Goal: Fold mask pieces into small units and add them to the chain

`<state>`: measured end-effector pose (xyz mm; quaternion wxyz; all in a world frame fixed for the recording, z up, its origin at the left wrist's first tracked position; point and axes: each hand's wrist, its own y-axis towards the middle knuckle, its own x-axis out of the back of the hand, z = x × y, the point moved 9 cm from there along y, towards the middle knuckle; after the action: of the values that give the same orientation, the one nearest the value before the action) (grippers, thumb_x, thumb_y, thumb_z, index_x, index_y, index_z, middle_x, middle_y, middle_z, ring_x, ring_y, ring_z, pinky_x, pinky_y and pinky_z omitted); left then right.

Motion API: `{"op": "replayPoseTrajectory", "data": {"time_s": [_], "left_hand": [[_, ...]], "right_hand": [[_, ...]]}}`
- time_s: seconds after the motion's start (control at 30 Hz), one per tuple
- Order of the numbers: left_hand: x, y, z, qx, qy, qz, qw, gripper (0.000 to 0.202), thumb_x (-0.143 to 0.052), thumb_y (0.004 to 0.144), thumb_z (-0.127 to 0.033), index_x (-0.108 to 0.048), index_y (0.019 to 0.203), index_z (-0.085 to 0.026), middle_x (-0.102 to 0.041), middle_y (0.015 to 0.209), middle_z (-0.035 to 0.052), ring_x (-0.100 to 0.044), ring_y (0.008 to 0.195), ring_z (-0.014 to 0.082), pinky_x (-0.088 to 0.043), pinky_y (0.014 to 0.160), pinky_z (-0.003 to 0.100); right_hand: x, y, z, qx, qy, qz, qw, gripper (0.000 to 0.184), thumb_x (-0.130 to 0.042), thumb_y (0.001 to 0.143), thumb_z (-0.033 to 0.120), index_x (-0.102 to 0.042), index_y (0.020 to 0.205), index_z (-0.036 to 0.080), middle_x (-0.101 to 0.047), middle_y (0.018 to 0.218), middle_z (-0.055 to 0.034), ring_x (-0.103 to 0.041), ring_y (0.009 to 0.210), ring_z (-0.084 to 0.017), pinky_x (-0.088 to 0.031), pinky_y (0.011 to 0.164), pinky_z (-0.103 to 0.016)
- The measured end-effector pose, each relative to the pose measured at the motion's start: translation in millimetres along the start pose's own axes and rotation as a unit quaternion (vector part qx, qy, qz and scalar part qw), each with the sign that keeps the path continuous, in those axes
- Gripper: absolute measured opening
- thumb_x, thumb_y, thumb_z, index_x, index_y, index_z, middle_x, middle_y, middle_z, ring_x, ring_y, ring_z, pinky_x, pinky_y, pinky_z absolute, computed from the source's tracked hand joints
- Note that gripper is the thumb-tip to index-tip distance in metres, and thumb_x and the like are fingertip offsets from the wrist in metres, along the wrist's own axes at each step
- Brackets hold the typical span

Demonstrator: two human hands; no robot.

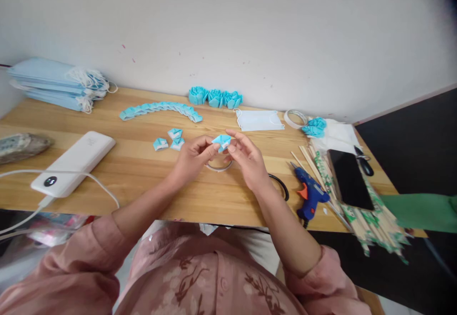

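Observation:
Between my two hands is a small folded blue ribbon piece with a white patch of tape on it. My left hand pinches its left side between thumb and finger. On its right edge, my right hand holds it with the thumb, the index finger raised behind. A tape roll lies on the table below them, partly hidden by the hands. Several similar folded pieces lie left of my left hand. Farther back curves a row of overlapping folded blue pieces.
Three blue ribbon roses stand by the wall, near a face mask and another tape roll. To the right lie a blue glue gun, wooden sticks and a phone. A white power bank and stacked masks are left.

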<state>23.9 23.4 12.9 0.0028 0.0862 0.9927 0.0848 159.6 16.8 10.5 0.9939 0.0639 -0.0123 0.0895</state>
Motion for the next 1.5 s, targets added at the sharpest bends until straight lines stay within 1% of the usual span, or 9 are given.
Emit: {"op": "replayPoseTrajectory", "data": {"time_s": [0.27, 0.67, 0.83, 0.97, 1.07, 1.13, 1.27, 1.37, 1.5], "left_hand": [[-6.5, 1.1, 3.9, 0.011, 0.025, 0.040, 0.999, 0.031, -0.064, 0.085, -0.045, -0.060, 0.072, -0.017, -0.056, 0.060, -0.0024, -0.048, 0.052, 0.0082, -0.039, 0.051, 0.021], [-8.1, 1.2, -0.6, -0.011, 0.045, 0.045, 0.998, 0.023, -0.063, 0.083, -0.033, -0.056, 0.069, -0.017, -0.050, 0.057, -0.0038, -0.042, 0.052, 0.0072, -0.032, 0.050, 0.021], [1.0, 5.9, 2.4, -0.003, 0.039, 0.015, 0.999, 0.021, -0.065, 0.081, -0.031, -0.057, 0.068, -0.017, -0.054, 0.057, -0.0029, -0.045, 0.049, 0.0073, -0.035, 0.048, 0.021], [14.1, 9.0, 1.6, 0.001, 0.023, -0.035, 0.999, 0.022, -0.065, 0.081, -0.030, -0.055, 0.067, -0.017, -0.055, 0.054, -0.0024, -0.045, 0.046, 0.0068, -0.034, 0.046, 0.020], [16.6, 8.5, 2.1, 0.007, 0.039, -0.042, 0.998, 0.020, -0.060, 0.084, -0.028, -0.054, 0.068, -0.018, -0.057, 0.054, -0.0020, -0.048, 0.047, 0.0076, -0.035, 0.047, 0.020], [13.7, 7.4, 3.5, 0.009, 0.083, -0.025, 0.996, 0.019, -0.057, 0.085, -0.027, -0.054, 0.070, -0.018, -0.060, 0.056, -0.0012, -0.051, 0.050, 0.0090, -0.037, 0.051, 0.021], [2.3, 4.4, 5.0, -0.026, 0.253, 0.027, 0.967, 0.015, -0.055, 0.085, -0.026, -0.058, 0.073, -0.018, -0.063, 0.062, -0.0003, -0.053, 0.057, 0.0123, -0.034, 0.055, 0.025], [-3.8, 2.8, 5.9, -0.056, 0.358, 0.043, 0.931, 0.014, -0.053, 0.086, -0.028, -0.060, 0.078, -0.019, -0.062, 0.065, 0.0003, -0.051, 0.059, 0.0139, -0.030, 0.056, 0.027], [-7.1, 3.1, 8.9, -0.067, 0.354, 0.054, 0.931, 0.015, -0.052, 0.086, -0.028, -0.059, 0.078, -0.018, -0.060, 0.064, -0.0001, -0.048, 0.059, 0.0135, -0.029, 0.056, 0.026]], "right_hand": [[6.5, 2.1, 1.0, 0.012, -0.012, -0.044, 0.999, 0.042, -0.068, 0.079, 0.036, -0.060, 0.120, 0.027, -0.046, 0.076, 0.0028, -0.048, 0.070, -0.013, -0.051, 0.061, -0.026], [6.0, 1.2, 3.1, 0.038, -0.070, -0.061, 0.995, 0.047, -0.064, 0.081, 0.032, -0.057, 0.126, 0.025, -0.050, 0.074, 0.0042, -0.047, 0.063, -0.011, -0.047, 0.057, -0.024], [25.5, 3.5, 7.6, 0.077, -0.128, -0.108, 0.983, 0.041, -0.055, 0.088, 0.033, -0.055, 0.128, 0.024, -0.064, 0.087, -0.0008, -0.061, 0.077, -0.014, -0.052, 0.067, -0.026], [41.0, -5.2, 30.5, 0.112, -0.227, -0.139, 0.957, 0.034, -0.049, 0.094, 0.033, -0.058, 0.125, 0.022, -0.068, 0.095, -0.0043, -0.065, 0.087, -0.016, -0.053, 0.072, -0.028], [33.5, -19.0, 50.2, 0.136, -0.359, -0.081, 0.920, 0.027, -0.051, 0.093, 0.027, -0.064, 0.116, 0.022, -0.071, 0.099, -0.0046, -0.066, 0.088, -0.017, -0.052, 0.075, -0.030], [27.9, -32.7, 56.4, 0.150, -0.455, -0.030, 0.877, 0.024, -0.051, 0.094, 0.023, -0.066, 0.113, 0.021, -0.072, 0.102, -0.0052, -0.066, 0.091, -0.019, -0.050, 0.081, -0.033], [32.4, -60.0, 44.9, 0.121, -0.578, 0.028, 0.807, 0.023, -0.051, 0.094, 0.024, -0.067, 0.110, 0.021, -0.073, 0.100, -0.0064, -0.066, 0.094, -0.023, -0.047, 0.078, -0.034], [27.6, -72.8, 28.7, 0.083, -0.610, 0.056, 0.786, 0.021, -0.050, 0.095, 0.024, -0.068, 0.104, 0.021, -0.073, 0.099, -0.0061, -0.066, 0.091, -0.022, -0.045, 0.073, -0.031], [-1.2, -72.5, 16.9, 0.074, -0.638, 0.064, 0.764, 0.024, -0.051, 0.094, 0.026, -0.065, 0.113, 0.021, -0.071, 0.101, -0.0077, -0.065, 0.091, -0.023, -0.043, 0.071, -0.032]]}}
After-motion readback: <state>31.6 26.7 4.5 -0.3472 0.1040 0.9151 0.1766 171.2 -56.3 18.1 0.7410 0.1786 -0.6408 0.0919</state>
